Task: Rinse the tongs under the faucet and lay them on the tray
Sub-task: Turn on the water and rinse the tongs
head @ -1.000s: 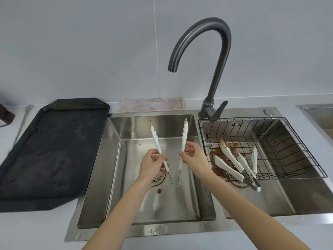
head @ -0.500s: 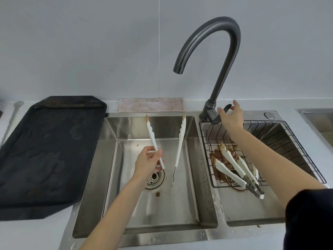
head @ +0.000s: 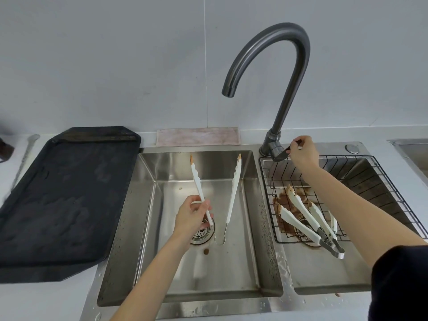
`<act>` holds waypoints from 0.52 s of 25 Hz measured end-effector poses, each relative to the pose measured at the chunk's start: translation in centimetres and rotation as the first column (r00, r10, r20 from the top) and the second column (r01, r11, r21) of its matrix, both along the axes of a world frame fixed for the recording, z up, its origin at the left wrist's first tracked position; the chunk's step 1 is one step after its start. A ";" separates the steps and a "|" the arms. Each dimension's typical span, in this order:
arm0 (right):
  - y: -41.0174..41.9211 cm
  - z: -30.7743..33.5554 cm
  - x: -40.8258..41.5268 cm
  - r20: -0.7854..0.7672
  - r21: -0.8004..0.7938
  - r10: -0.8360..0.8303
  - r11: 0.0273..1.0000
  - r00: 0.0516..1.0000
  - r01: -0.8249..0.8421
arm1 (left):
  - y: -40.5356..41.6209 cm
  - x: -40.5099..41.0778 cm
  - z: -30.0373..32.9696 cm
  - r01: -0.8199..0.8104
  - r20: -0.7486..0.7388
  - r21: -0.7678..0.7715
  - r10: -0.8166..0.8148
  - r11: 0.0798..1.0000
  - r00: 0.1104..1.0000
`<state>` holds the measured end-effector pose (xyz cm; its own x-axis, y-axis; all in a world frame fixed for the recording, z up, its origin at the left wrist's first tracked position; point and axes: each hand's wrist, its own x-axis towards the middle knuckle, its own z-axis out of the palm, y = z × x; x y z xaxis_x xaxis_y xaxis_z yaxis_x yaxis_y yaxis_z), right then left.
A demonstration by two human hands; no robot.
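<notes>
A pale grey wall rose behind a white counter [head: 58,302] that carried a double stainless sink. The left basin [head: 231,269] lay open, with bare steel floor all round its drain [head: 201,232] and free room up to the rim on every side. The right basin held a black wire basket [head: 382,181] against its back and left edges, and in the basket's near left corner lay more tongs [head: 308,218], white-handled and smeared brown. A black tray [head: 58,205] sat on the counter along the left basin's left edge, bare on top. A pinkish cloth [head: 196,136] lay flat at the counter's back edge behind the left basin.

The faucet [head: 287,66] arched up from the divider's back end, its spout over the left basin's far right part; no water showed.

The left hand [head: 192,216] pinched one arm of the tongs [head: 234,195] between thumb and fingers, above the drain. The tongs stood spread in a V, hinge loop down, stained tips up near the basin's back wall. The right hand [head: 303,151] reached over the basket's back left corner, fingers closed around the faucet's lever [head: 283,155].
</notes>
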<state>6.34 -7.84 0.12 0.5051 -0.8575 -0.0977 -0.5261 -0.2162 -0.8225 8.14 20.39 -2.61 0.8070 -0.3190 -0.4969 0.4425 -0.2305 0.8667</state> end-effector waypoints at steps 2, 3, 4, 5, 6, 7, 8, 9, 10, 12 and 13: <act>0.0 -0.2 -0.1 0.009 0.007 0.001 1.000 1.000 -0.001 | 0.1 -0.1 0.1 0.000 -0.008 -0.002 0.000 1.000 1.000; 0.0 -0.2 -0.2 0.011 0.007 0.001 1.000 1.000 -0.001 | 0.0 -0.2 0.1 0.000 -0.011 -0.001 0.000 1.000 1.000; 0.0 -0.4 -0.3 0.011 0.008 0.004 1.000 1.000 -0.004 | 0.1 -0.2 0.1 0.000 -0.013 0.002 0.000 1.000 1.000; 0.0 -0.5 -0.4 0.008 0.009 0.005 1.000 1.000 -0.005 | 0.0 -0.3 0.2 0.000 -0.011 0.007 0.000 1.000 1.000; 0.1 -0.5 -0.5 0.007 0.010 0.007 1.000 1.000 -0.007 | 0.1 -0.4 0.2 0.002 -0.009 0.012 -0.002 1.000 1.000; 0.2 -0.4 -0.6 0.011 0.012 0.010 1.000 1.000 -0.010 | 0.1 -0.4 0.3 0.004 -0.007 0.015 -0.004 1.000 1.000; 0.4 -0.2 -0.7 0.019 0.023 0.012 1.000 1.000 -0.012 | 0.1 -0.4 0.3 0.007 -0.006 0.016 -0.007 1.000 1.000; 0.6 0.1 -0.8 0.032 0.035 0.007 0.999 0.999 -0.008 | 0.1 -0.5 0.3 0.009 -0.004 0.016 -0.009 1.000 1.000; 1.1 0.4 -0.9 0.051 0.050 -0.022 0.999 0.998 0.019 | 0.2 -0.5 0.3 0.010 -0.002 0.014 -0.010 1.000 1.000; 2.7 0.8 -1.2 0.117 0.113 -0.150 0.984 0.982 0.137 | 0.3 -0.4 0.3 0.002 -0.005 0.004 -0.002 1.000 1.000; 3.9 0.5 -1.4 0.156 0.164 -0.207 0.970 0.966 0.182 | 0.4 -0.3 0.2 -0.002 -0.005 -0.001 0.002 1.000 1.000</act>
<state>4.90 -3.98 0.62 0.3501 -0.9235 -0.1571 -0.3948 0.0066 -0.9188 7.82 20.76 -2.40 0.8051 -0.3182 -0.5006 0.4474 -0.2283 0.8647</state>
